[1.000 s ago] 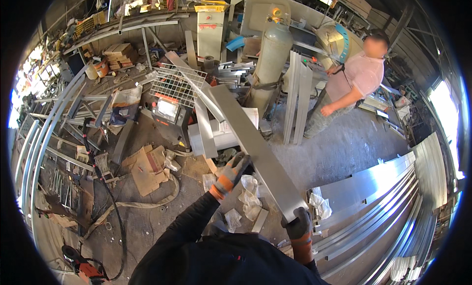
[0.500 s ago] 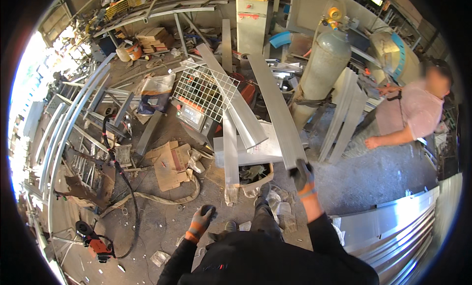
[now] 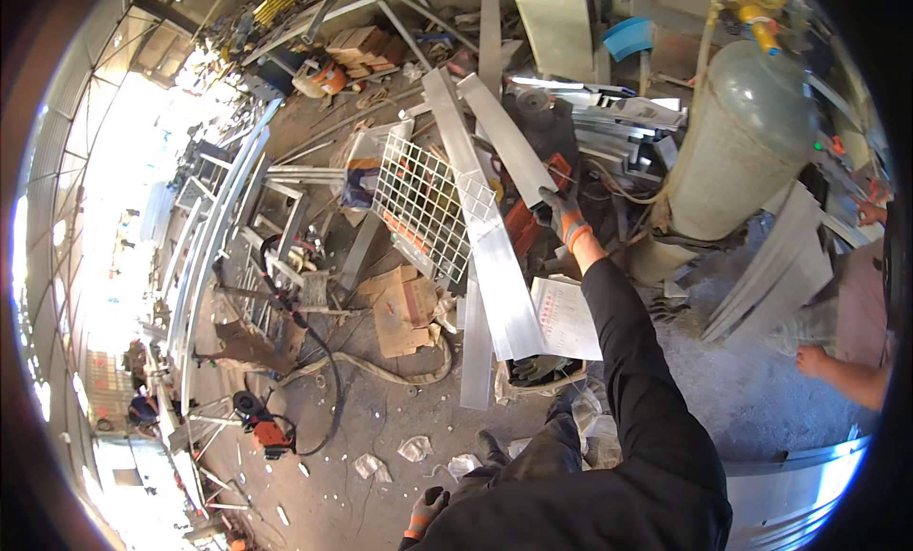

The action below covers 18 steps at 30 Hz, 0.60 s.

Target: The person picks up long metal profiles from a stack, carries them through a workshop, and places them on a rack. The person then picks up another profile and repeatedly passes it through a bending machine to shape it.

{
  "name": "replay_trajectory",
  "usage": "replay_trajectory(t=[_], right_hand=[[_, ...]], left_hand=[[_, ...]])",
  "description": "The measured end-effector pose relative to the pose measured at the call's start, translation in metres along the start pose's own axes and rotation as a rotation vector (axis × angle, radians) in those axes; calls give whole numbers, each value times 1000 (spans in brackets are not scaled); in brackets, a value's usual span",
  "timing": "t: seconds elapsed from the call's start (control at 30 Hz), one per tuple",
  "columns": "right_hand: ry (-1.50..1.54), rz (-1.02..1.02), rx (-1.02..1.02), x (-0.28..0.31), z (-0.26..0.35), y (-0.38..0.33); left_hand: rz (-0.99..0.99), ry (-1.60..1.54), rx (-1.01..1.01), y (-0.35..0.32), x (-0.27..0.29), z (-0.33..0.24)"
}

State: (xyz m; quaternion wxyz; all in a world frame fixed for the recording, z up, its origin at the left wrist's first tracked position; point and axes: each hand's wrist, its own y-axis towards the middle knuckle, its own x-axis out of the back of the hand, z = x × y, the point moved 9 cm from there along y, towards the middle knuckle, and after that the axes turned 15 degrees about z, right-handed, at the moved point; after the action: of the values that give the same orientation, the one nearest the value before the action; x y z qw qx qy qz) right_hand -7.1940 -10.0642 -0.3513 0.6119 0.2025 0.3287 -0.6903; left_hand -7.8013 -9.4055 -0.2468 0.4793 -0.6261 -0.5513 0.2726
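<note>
At 11 o'clock from the right hand [image 3: 563, 218], whose fingers grasp its near end, the bar [image 3: 505, 138] points lengthwise away; the left hand [image 3: 425, 514] is farther, at 7 o'clock, its grip unclear

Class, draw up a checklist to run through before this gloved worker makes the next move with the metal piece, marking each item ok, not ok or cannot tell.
1. Right grip on the held metal piece: ok, at its near end.
2. Left grip on that piece too: not ok, it is low by the leg, away from it.
3. Far end of the piece hanging free: cannot tell, this view does not settle whether it rests on anything.
4. Co-worker apart from the piece: ok, at the right edge of the view, with the gas cylinder between them in the picture.
5. Left boot away from litter: not ok, crumpled plastic lies beside it.
</note>
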Motion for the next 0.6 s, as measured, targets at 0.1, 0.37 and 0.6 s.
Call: replay_trajectory(t=[0.1,0.37,0.6], right_hand=[[-52,-82,-130,32,-33,64],[184,-122,-100,70,-74,25],[-28,-146,189,57,-42,-168]], left_hand=[[-57,47,-57,-7,-18,-4],[-14,21,15,-1,-38,-16],[150,119,-42,23,-22,-35]])
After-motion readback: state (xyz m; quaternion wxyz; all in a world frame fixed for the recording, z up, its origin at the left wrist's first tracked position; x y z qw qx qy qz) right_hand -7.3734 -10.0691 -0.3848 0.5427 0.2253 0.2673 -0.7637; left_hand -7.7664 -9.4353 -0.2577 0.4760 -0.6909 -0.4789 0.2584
